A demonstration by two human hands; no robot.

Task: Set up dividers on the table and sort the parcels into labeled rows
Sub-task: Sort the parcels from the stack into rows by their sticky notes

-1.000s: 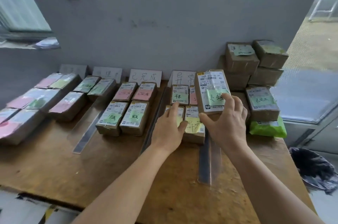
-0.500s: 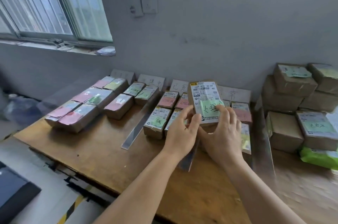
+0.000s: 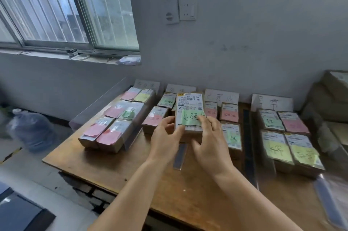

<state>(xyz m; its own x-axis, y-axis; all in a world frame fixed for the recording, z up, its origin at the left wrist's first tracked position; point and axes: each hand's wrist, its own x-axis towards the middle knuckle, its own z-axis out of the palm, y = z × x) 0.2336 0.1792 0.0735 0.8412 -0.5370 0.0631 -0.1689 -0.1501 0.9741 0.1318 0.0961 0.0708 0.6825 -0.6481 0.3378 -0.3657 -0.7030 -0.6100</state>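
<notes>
I hold a brown parcel with a white shipping label and a green sticky note up above the wooden table. My left hand grips its lower left edge and my right hand grips its lower right, thumb on the green note. Below it lie rows of parcels with pink, green and yellow notes, split by clear dividers. White paper row labels stand against the wall behind each row. The parcel covers part of the second row.
A stack of larger brown boxes sits at the table's right end. A blue water jug stands on the floor to the left. A window and sill run along the left wall. The table's near edge has open wood.
The parcel has been carried leftward from over the rightmost row to above the second row. My left hand left the table parcels and now grips the carried parcel. The view swung left.
</notes>
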